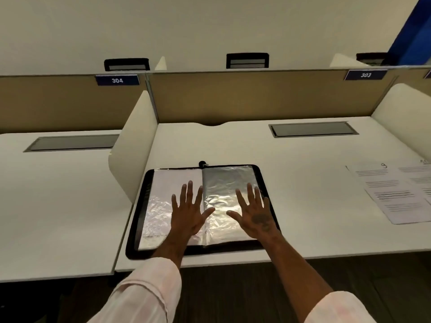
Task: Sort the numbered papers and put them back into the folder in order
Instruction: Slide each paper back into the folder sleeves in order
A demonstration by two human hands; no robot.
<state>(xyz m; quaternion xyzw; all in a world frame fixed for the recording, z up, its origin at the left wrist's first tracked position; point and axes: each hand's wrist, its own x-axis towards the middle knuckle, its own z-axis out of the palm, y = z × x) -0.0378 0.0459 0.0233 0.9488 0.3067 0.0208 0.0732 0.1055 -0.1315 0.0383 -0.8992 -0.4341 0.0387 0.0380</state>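
Here the folder lies open on the white tabletop, near its front edge. The left hand and right hand rest flat on its shiny sleeves, fingers straight and spread apart. The numbered papers lie well off to the right.

The folder is being borne at the desk's front edge, under the left hand and right hand, with papers well to its right.

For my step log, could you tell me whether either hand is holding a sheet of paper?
No, the left hand and right hand are spread flat over the open folder; the papers lie apart to its right.
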